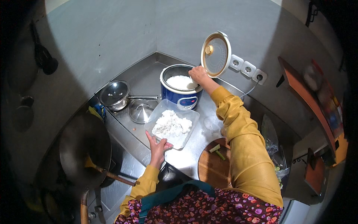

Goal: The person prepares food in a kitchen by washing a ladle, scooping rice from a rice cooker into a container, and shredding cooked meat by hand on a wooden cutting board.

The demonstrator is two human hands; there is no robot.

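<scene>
My left hand (158, 148) grips the near edge of a clear plastic container (193, 117) that holds cooked white rice (170, 126). Just beyond it stands a blue and white rice cooker (169, 93), its lid (216, 54) raised and white rice (179, 81) in its pot. Over the pot's right rim, my right hand (199, 75) is closed around something pale that reaches down to the rice; my fingers hide most of it.
Left of the cooker are a lidded steel saucepan (114, 95) and a loose steel lid (142, 111). A wok (84, 148) with a wooden-handled spatula (112, 175) sits at left. A round wooden board (208, 168) bears vegetable pieces. A power cord (250, 90) runs from a wall socket.
</scene>
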